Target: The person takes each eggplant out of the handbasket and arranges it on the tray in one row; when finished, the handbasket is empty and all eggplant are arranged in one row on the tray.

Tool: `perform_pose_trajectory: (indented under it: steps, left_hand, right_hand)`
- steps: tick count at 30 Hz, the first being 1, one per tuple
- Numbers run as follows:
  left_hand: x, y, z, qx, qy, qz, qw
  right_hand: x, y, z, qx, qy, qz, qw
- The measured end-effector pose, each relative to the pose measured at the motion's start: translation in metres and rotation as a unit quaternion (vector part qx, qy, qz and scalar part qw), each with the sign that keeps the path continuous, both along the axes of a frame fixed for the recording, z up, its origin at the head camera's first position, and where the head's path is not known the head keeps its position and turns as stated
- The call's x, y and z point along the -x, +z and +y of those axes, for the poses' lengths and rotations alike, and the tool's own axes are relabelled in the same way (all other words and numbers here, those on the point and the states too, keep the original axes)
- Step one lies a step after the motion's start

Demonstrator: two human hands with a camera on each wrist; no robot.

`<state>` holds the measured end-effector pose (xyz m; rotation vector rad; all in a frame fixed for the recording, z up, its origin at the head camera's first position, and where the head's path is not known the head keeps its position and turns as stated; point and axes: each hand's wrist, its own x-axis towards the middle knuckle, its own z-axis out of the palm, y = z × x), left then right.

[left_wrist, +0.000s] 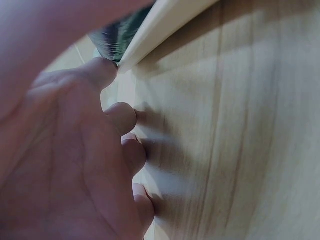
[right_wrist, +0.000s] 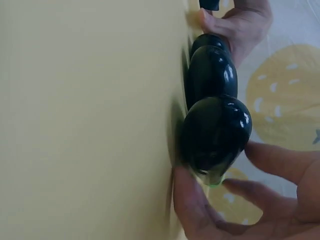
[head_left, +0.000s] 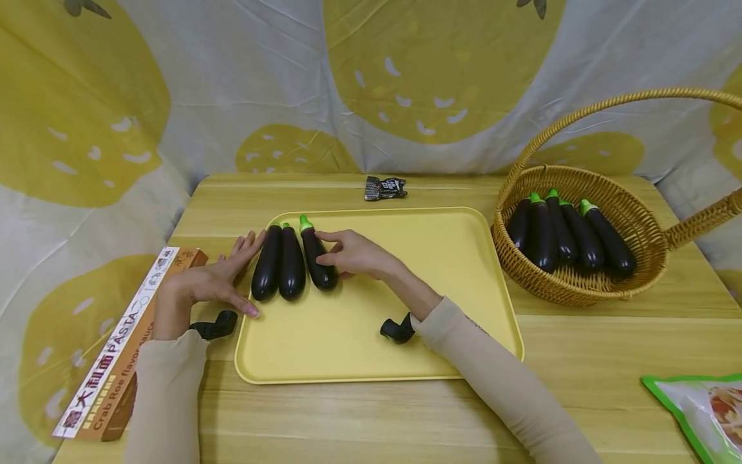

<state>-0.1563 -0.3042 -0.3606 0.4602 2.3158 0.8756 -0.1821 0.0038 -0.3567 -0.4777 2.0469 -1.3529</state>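
Three dark purple eggplants with green caps lie side by side on a yellow tray (head_left: 382,361): a left eggplant (head_left: 266,264), a middle eggplant (head_left: 292,265) and a right eggplant (head_left: 319,258). The right one is slightly apart from the other two. My left hand (head_left: 217,277) is spread over the tray's left edge, fingers extended beside the left eggplant. In the left wrist view its fingertips are near the wooden table (left_wrist: 240,140). Loosely bent fingers of my right hand (head_left: 362,254) touch the right side of the right eggplant, without closing round it.
A wicker basket (head_left: 580,293) with a tall handle stands at the right, holding several eggplants (head_left: 562,235). A pasta box (head_left: 124,341) lies at the left. Behind the tray is a small black packet (head_left: 385,188). A green-edged bag (head_left: 701,406) lies at the front right.
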Motion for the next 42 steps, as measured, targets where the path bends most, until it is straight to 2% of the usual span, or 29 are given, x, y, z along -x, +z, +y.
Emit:
perform_pose_trajectory:
  steps: [6,12,20,29,36,42]
  left_hand:
    - [0.0,0.0,-0.001,0.001,0.0,0.001,1.0]
    - [-0.001,0.0,-0.001,0.002,0.0,-0.001,1.0]
    - [-0.001,0.002,-0.003,0.0,0.0,-0.003,1.0]
    - [-0.002,0.002,-0.005,-0.006,0.003,-0.005,1.0]
    - [-0.001,0.002,-0.004,-0.002,0.001,-0.011,0.9999]
    - [0.0,0.001,-0.002,-0.001,-0.004,-0.011,0.9999]
  right_hand:
    - [-0.001,0.001,0.001,-0.044,-0.002,0.063,0.997]
    - [0.0,0.0,0.002,-0.066,0.001,0.093,0.993]
    - [0.0,0.001,0.001,-0.067,-0.007,0.095,0.993]
    - [0.0,-0.001,-0.011,-0.047,0.011,0.071,0.996]
    - [0.002,-0.001,-0.008,-0.042,0.037,0.059,0.997]
    - [0.003,-0.001,-0.005,-0.047,0.039,0.061,0.996]
